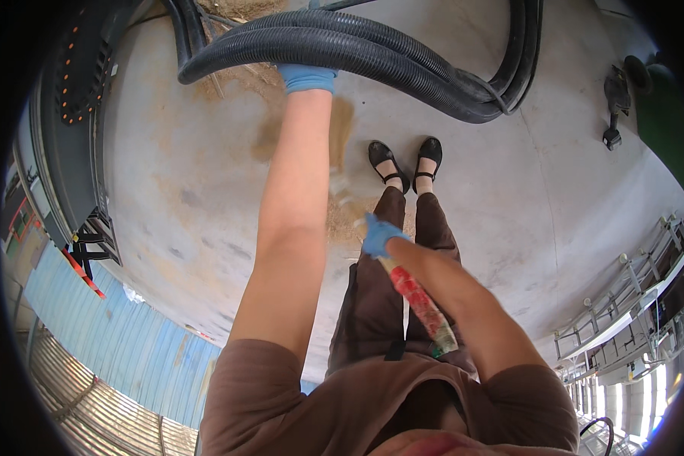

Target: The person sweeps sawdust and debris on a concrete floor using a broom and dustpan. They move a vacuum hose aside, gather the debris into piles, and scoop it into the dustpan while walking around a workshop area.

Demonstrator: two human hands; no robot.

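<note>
A bundle of thick black corrugated hoses point(327, 42) hangs across the top of the head view. My left hand point(308, 77), in a blue glove, reaches out straight and passes under the bundle. A bit of blue glove shows beyond its far side, so the hand is closed round the hoses, though they hide most of the fingers. Close to my body, my right hand point(381, 235), also in a blue glove, grips a long stick-like tool with worn red and pale wrapping point(419, 304). Its lower end shows some green. The right hand is slightly blurred.
Brown dust and debris point(239, 82) lie on the grey concrete floor point(509, 228) beneath the hoses. Dark machinery point(72, 152) stands at the left. A black cordless tool point(614, 106) sits near a green object point(669, 121) at the right, with metal racks point(623, 304) below.
</note>
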